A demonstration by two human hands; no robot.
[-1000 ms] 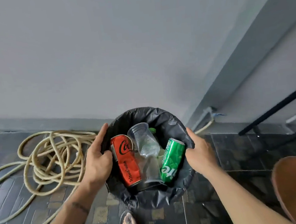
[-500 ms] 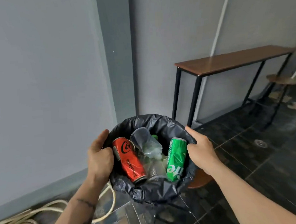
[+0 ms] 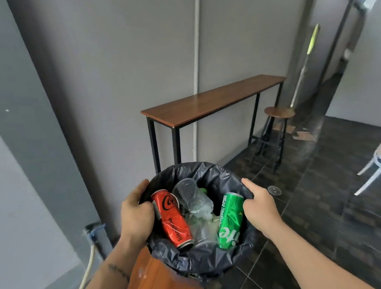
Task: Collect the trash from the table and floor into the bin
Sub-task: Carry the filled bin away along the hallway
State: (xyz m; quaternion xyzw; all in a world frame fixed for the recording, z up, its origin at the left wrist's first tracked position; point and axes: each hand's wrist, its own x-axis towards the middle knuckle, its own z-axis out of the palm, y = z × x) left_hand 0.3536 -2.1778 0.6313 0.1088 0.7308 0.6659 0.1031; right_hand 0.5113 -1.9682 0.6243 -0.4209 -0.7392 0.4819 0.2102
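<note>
Both hands are on the bin [image 3: 206, 259], one at each side of its black-bagged rim, and it is held up in front of the person. The left hand [image 3: 135, 218] curls over the rim, fingers together and clamped on the liner, thumb up along the edge. The right hand [image 3: 260, 210] presses the opposite side, index finger stretched along the rim, the other fingers tucked out of sight, so how tightly it grips I cannot tell. Just inside the left fingers lies one red Coca-Cola can [image 3: 171, 220], long axis tilted, base down toward the person, top up by the thumb. Just inside the right fingers, one green Sprite can [image 3: 230, 221] leans the same way. Between them sit clear plastic cups [image 3: 186, 191], at least two, crumpled and overlapping, hard to count, with something green half hidden behind. A wooden surface [image 3: 156, 282] pokes out beneath the bin, cut off by the frame edge. Beyond the fingertips: one long wooden table [image 3: 211, 102], one round stool [image 3: 278, 112].
</note>
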